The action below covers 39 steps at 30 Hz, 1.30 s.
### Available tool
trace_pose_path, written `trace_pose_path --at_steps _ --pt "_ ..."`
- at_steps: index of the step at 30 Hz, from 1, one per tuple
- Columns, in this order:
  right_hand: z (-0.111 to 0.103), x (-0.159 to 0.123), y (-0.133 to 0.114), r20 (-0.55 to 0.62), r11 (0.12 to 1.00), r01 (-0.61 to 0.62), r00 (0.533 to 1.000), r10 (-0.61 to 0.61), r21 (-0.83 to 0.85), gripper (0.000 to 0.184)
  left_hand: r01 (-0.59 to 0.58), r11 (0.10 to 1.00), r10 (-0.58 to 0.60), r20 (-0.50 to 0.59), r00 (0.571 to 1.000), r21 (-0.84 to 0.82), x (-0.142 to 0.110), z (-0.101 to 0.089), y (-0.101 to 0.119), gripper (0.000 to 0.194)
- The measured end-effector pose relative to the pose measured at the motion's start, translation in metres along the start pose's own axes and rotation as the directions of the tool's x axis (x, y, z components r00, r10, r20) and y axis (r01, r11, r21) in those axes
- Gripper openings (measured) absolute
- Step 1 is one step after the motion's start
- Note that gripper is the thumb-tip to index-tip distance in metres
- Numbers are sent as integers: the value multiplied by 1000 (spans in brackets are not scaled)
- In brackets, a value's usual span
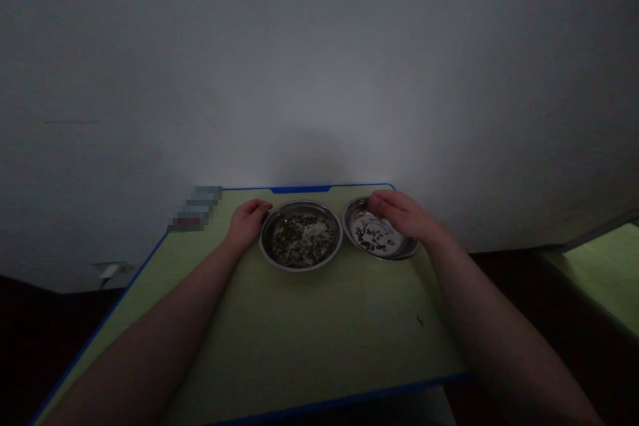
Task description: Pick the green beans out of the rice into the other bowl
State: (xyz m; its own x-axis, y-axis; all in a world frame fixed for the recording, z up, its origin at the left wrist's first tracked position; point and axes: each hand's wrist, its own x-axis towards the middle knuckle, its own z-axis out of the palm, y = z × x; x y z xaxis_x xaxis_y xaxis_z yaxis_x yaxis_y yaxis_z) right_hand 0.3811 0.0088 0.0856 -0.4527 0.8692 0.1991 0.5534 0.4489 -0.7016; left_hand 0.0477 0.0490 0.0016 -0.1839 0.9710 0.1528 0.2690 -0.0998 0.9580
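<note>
A left metal bowl (300,269) and a right metal bowl (362,221) are set side by side on a green worktop (299,333).
Mixed pale and dark grains (304,239) are contained in the left one, at whose rim the left hand (248,219) is placed, fingers bent; whether the rim is gripped cannot be told. Over the right one, where scattered dark seeds (372,236) are seen, the right hand (398,213) is held with fingers bunched; how far its grip is closed, or whether anything is pinched, cannot be told.
</note>
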Motion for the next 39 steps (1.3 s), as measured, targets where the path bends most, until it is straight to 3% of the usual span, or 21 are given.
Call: trace_pose_path --at_steps 2,5,10,16,21,31,36,39 --pt "0 -9 13 -64 978 -17 997 31 208 40 5 1000 -5 0 1000 -10 1 -1 -1 22" --pt "2 -17 27 -125 921 -33 988 88 389 42 -4 1000 4 0 1000 -22 1 -2 -3 23" --pt "1 -21 37 -134 866 -62 980 147 496 40 9 1000 -9 2 1000 -1 1 -3 -3 25" --pt "3 -21 43 -103 821 -42 987 122 569 32 15 1000 -15 -13 1000 10 -2 -2 3 25" --pt "1 -18 42 -69 886 -91 988 137 455 29 41 999 -41 -10 999 -9 -3 -1 5 25" --pt "4 -16 44 58 989 -133 990 130 59 28 24 1000 -24 -6 1000 12 -2 -2 3 29" --pt "6 -14 46 94 966 -60 992 86 -250 25 -3 1000 3 -2 1000 20 -1 -3 2 29" --pt "6 -14 45 110 939 -32 991 74 -343 23 -1 1000 1 -3 1000 24 -1 -3 2 28"
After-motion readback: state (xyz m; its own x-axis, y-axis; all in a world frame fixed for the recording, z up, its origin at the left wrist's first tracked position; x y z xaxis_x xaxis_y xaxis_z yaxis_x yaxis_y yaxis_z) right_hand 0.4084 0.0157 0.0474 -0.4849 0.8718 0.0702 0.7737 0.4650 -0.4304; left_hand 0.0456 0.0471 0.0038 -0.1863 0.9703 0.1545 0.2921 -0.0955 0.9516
